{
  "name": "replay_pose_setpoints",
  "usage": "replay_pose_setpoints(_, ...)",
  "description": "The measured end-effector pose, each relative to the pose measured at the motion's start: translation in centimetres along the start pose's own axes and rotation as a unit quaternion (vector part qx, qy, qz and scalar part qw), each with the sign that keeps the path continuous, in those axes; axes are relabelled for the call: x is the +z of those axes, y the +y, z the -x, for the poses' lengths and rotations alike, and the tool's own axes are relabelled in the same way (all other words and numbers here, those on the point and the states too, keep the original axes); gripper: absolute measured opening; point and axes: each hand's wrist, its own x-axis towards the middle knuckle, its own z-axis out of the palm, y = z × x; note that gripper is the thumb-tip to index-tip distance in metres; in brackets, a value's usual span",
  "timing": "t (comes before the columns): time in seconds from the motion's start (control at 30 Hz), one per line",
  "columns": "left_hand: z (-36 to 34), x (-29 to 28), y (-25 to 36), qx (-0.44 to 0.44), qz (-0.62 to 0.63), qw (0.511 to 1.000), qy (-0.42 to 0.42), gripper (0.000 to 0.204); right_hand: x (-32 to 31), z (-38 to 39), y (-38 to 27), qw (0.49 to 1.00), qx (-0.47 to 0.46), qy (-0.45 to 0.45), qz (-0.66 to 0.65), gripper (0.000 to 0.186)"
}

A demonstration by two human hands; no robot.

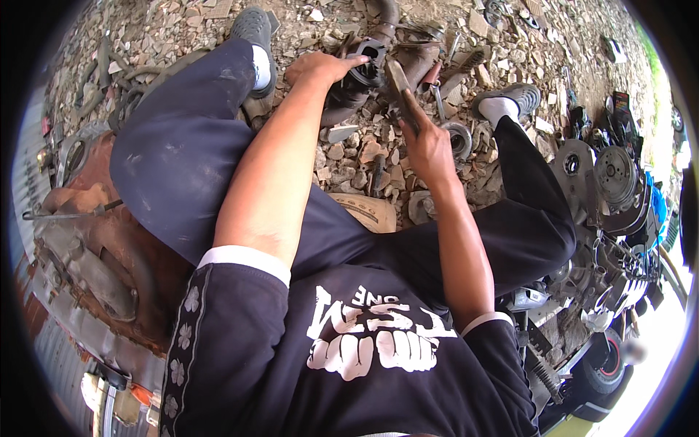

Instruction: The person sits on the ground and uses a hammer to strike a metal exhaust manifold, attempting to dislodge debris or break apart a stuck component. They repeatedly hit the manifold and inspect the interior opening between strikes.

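My left hand (pixel 319 69) grips the side of a dark, hollow metal machine part (pixel 357 84), its thumb lying along the open top rim. The fingers are partly hidden behind the part. Just to the right, my right hand (pixel 429 146) is closed around a long, flat, worn tool (pixel 402 91). The tool's far end points up beside the metal part; its exact kind is not clear. A brownish rounded metal housing (pixel 416 62) and a curved pipe (pixel 384 18) lie beyond. Near my right hand are a round metal ring (pixel 457 138) and a red-handled tool (pixel 433 73).
Broken stones (pixel 349 164) cover the ground between my legs. A rusty engine casing (pixel 109 247) sits at my left with a screwdriver (pixel 73 211) on it. Piled metal parts (pixel 615 178) stand at my right. Hoses (pixel 109 73) lie at the far left.
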Motion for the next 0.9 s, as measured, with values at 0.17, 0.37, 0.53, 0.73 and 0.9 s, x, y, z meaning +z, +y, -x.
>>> replay_pose_setpoints(0.17,0.1,0.4,0.5,-0.014,0.004,1.000,0.003,0.110,1.9,-0.2,-1.7,0.999,0.006,-0.003,0.047,0.059)
replay_pose_setpoints(0.37,0.0,0.0,-0.3,-0.019,0.012,1.000,-0.003,0.112,-0.5,0.5,-2.2,0.999,0.000,-0.019,0.038,0.058)
replay_pose_setpoints(0.53,-0.1,0.5,0.6,-0.020,-0.001,0.999,0.033,0.111,2.6,0.3,-2.1,0.993,0.024,-0.033,0.110,0.061)
replay_pose_setpoints(0.73,0.2,-0.2,0.0,-0.020,0.017,1.000,-0.001,0.110,0.4,0.8,-1.8,0.999,-0.029,0.005,0.020,0.058)
replay_pose_setpoints(0.9,-0.3,0.4,0.5,-0.014,0.009,0.999,0.039,0.109,1.9,0.0,-3.0,0.995,0.013,-0.026,0.092,0.059)
